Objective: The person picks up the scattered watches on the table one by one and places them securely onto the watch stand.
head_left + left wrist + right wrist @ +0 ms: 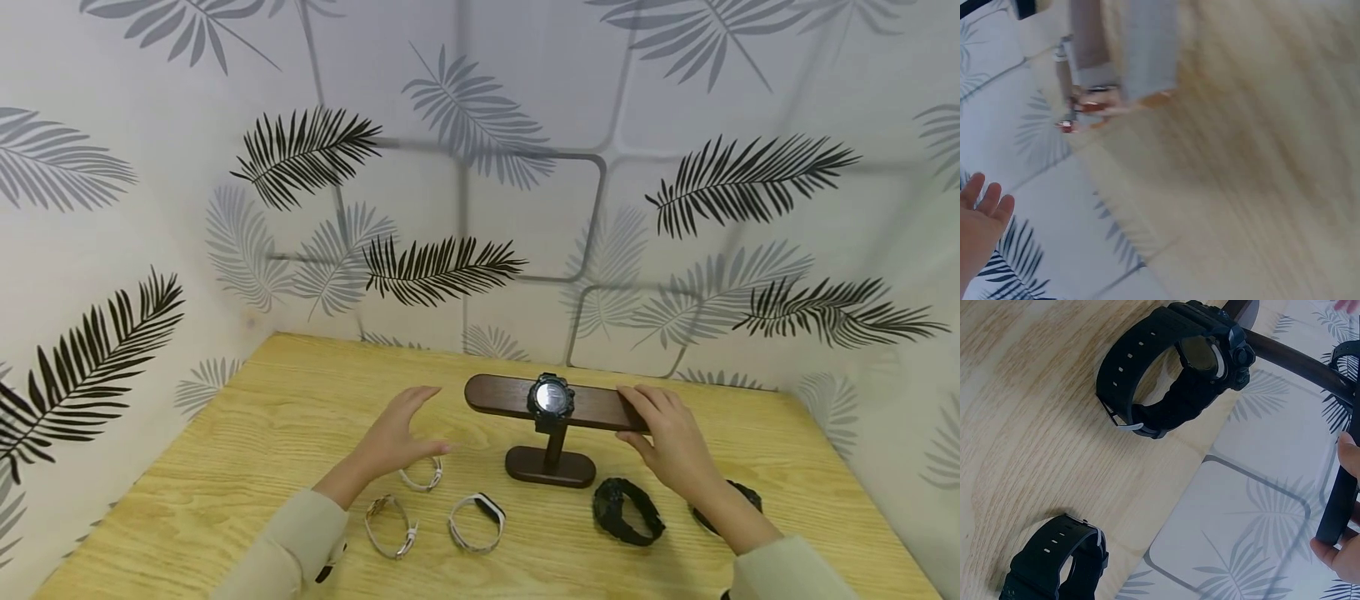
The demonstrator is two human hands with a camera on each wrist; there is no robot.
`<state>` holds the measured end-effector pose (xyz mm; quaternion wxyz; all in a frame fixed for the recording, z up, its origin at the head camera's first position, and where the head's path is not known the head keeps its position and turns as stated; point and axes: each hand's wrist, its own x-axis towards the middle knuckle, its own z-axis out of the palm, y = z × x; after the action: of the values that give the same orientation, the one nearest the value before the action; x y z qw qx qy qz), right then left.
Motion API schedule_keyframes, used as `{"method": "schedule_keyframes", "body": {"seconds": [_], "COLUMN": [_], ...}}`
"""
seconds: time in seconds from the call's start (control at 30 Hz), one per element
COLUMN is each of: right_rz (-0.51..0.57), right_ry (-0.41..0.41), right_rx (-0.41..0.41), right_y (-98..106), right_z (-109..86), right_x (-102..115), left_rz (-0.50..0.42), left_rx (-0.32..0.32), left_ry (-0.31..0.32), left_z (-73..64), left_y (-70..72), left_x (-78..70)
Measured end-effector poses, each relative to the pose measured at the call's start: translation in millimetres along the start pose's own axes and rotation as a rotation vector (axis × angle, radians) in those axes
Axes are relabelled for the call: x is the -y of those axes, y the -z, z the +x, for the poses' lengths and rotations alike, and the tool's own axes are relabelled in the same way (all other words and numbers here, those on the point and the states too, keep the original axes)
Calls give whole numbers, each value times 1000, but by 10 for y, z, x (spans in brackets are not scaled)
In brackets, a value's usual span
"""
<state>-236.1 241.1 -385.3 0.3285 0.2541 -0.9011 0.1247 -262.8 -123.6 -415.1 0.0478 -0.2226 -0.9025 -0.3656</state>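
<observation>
A dark brown wooden T-shaped watch stand [592,407] stands upright on the table, with a black digital watch [552,398] strapped round the middle of its bar. My right hand [671,437] grips the bar's right end, fingers over the top and thumb in front; in the right wrist view this hand [1347,550] has fingers on both sides of the bar. To the left of the stand my left hand [393,437] hovers with thumb and fingers spread, holding nothing. Its fingers [988,200] also show apart from everything in the left wrist view.
Below the left hand lie a small white-strapped watch [433,478], a gold watch with a pale strap [378,505] and a white fitness band [489,507]. A chunky black watch [1147,369] and another black watch [1054,556] lie near the right forearm. Leaf-patterned cloth [525,208] rises behind the table.
</observation>
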Motion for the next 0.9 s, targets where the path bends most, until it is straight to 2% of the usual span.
{"method": "schedule_keyframes", "body": {"seconds": [0.1,0.27,0.4,0.57,0.73,0.9], "right_rz": [0,-2,-4,0,-2,-14], "right_ry": [0,-2,-2,7,17,32], "right_rx": [4,7,7,2,-4,-18], "right_y": [-3,-9,-10,-12,-9,10], "right_z": [3,7,15,19,29,15], "right_x": [3,9,16,24,24,27], "left_rz": [-3,15,13,4,39,43], "left_rx": [70,208,264,285,277,310], "left_ry": [15,-16,7,28,13,4], "left_z": [-55,-119,-149,-176,-185,-172], "left_y": [8,1,-20,-27,-6,-1], "left_x": [117,239,299,362,415,417]}}
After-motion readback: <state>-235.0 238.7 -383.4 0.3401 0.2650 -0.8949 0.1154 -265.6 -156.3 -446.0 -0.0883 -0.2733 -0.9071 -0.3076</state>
